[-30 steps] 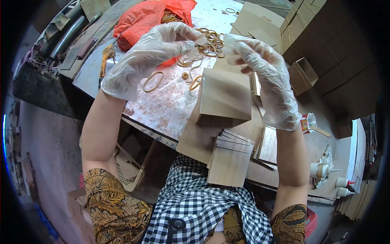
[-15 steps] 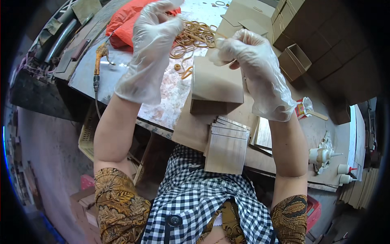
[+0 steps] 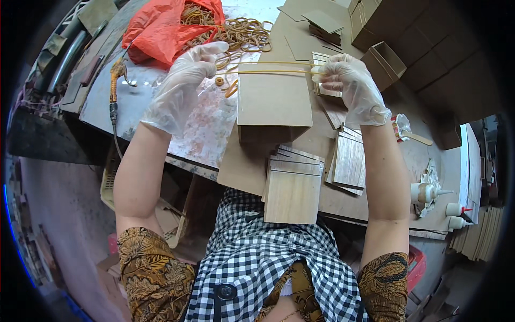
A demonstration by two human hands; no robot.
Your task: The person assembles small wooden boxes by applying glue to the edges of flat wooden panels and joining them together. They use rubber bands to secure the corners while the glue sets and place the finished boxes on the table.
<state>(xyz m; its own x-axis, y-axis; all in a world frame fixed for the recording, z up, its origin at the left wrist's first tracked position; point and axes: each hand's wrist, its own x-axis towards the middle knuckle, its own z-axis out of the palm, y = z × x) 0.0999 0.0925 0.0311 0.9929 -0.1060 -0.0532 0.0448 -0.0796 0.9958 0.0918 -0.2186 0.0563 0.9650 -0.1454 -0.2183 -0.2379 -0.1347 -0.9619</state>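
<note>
A tan rubber band (image 3: 273, 71) is stretched sideways between my two gloved hands, over the far part of a box made of thin brown board (image 3: 274, 102). My left hand (image 3: 196, 61) grips the band's left end, beside the box. At the other end my right hand (image 3: 343, 75) is closed round the band. The box's open, dark side faces me. Just nearer than the box, a fanned stack of thin wooden panels (image 3: 292, 188) overhangs the table edge. More panels (image 3: 347, 158) lie under my right forearm.
A red plastic bag (image 3: 161, 35) of rubber bands sits far left, with loose bands (image 3: 249, 35) beside it. An orange-handled tool with a hose (image 3: 114, 86) lies at left. Glue bottles (image 3: 429, 192) and a brush handle (image 3: 417, 138) are at right. Stacked boxes (image 3: 424, 48) stand far right.
My hands have come down and spread apart, pulling the rubber band out over the box. My right hand has turned; the view has shifted slightly.
</note>
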